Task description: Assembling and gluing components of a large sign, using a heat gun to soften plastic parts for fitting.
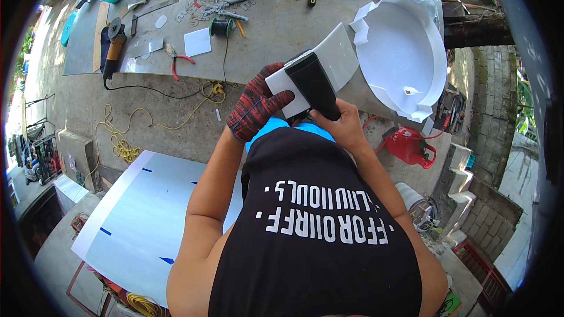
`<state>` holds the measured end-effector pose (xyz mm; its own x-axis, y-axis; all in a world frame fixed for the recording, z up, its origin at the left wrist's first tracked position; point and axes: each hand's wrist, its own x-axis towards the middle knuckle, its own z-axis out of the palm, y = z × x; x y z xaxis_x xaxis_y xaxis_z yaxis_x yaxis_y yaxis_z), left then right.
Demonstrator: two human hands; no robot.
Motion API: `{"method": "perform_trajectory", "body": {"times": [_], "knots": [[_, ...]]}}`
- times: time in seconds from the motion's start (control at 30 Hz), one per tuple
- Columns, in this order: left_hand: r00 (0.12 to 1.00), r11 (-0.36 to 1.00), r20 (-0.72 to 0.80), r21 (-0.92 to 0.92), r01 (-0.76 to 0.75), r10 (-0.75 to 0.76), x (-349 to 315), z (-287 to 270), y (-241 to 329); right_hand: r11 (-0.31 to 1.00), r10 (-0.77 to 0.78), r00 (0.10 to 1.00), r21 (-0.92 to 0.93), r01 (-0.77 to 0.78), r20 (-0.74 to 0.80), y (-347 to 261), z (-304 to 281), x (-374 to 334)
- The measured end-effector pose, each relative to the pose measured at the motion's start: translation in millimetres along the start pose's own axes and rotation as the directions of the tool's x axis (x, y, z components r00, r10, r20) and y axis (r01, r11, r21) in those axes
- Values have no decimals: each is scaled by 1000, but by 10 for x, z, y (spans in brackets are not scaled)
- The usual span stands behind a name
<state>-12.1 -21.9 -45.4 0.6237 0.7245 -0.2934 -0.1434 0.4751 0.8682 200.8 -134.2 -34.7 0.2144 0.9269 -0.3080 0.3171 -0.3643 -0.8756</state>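
A bent white strip of sheet material (336, 54) is held up in front of my body, near the table's front edge. My left hand (254, 104), in a red and black knitted glove, grips its left end with the thumb on top. Against the strip lies a long black block-like thing (315, 84); its exact kind does not show. My bare right hand (345, 124) holds the lower end of this black thing, thumb on its face, with the other fingers largely hidden. Right of the strip, a large white rounded sheet piece with an upturned rim (399, 53) rests on the table.
On the grey table (252, 58) are an angle grinder (114, 47), red-handled pliers (176, 61), a wire spool (221, 27), a white square (197, 41) and small cut pieces. A red gas cylinder (408, 145) stands right, a yellow cord (120, 141) trails left, and a large pale sheet (147, 211) lies lower left.
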Motion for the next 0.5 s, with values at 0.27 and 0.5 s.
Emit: {"method": "perform_trajectory", "body": {"times": [0.27,0.5], "knots": [[971,998,230,18,-67,61,24,-75,59,994,60,981,80,-75,185,-63,-33,-28],[972,996,231,-63,58,-42,34,9,80,994,90,973,40,-101,212,-98,-97,-35]]}}
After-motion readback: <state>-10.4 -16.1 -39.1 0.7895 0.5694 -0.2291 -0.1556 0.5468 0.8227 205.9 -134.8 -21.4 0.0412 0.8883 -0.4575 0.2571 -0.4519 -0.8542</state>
